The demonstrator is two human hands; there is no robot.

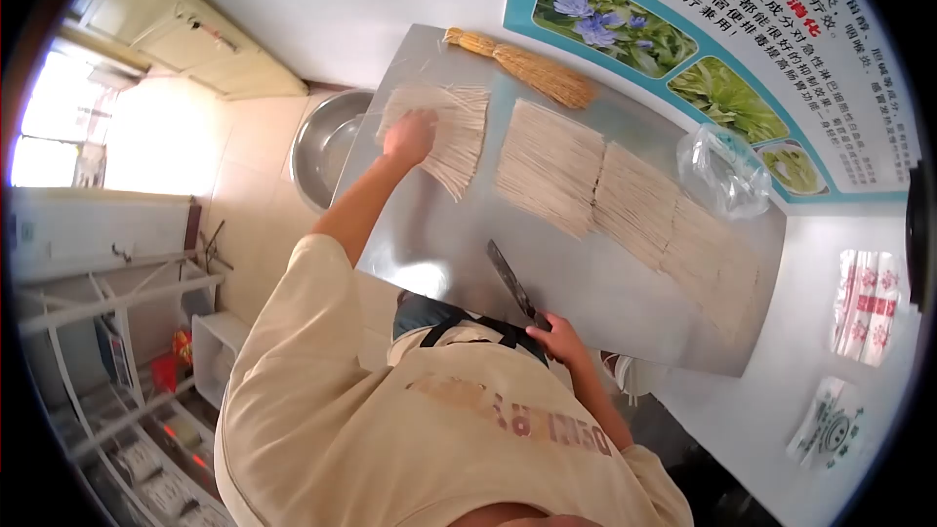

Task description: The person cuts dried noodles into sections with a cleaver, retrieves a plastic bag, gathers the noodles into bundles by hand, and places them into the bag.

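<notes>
On the metal table (439,229): fanned noodles (461,132), flat noodle rows (551,166) beside them, a straw brush (532,68) and clear plastic bag (724,174) along the far edge.

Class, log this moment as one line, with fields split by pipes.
left hand: on leftmost noodle-like strands | right hand: gripping knife | knife: apart from strands | straw brush: on metal table

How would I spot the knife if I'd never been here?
Find the big silver table. At its edge nearest the tan shirt, look for the right hand, which holds the knife. It's the single long, dark blade, quite unlike the pale, flat sheets of strands nearby.
</notes>
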